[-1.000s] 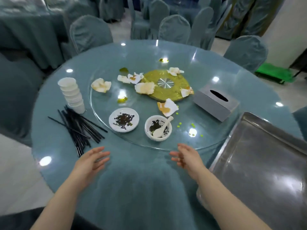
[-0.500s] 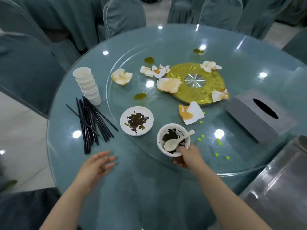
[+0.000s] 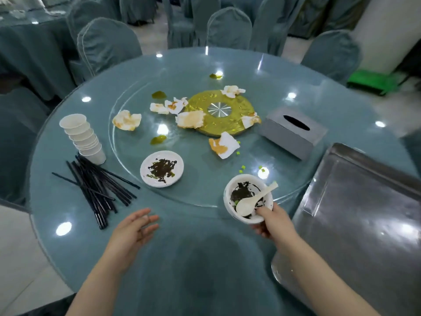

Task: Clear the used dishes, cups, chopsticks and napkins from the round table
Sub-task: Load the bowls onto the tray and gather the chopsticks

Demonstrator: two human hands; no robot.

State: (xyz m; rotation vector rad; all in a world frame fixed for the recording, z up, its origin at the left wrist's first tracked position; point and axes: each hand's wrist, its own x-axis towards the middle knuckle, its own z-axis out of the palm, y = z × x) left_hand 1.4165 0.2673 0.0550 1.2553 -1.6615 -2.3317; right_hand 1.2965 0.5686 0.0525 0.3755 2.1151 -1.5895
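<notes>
Two hands reached over a round table (image 3: 68,201) topped with glossy teal glass; the right hand (image 3: 274,221) gripped the near rim of a white bowl (image 3: 247,200), thumb curled inside, at the front edge of the clear glass turntable (image 3: 196,197); the bowl held dark leafy scraps and a white spoon (image 3: 252,200); the left hand (image 3: 134,230) hovered with fingers spread, holding nothing; a shallow white plate (image 3: 161,168) carried more dark residue; stacked white cups (image 3: 83,136) leaned beside a loose heap of thin black chopsticks (image 3: 98,185); crumpled, stained napkins (image 3: 224,145) lay scattered around a gold disc (image 3: 219,114); a grey tissue box (image 3: 292,132) and a dull metal tray (image 3: 364,213) sat to the right.
</notes>
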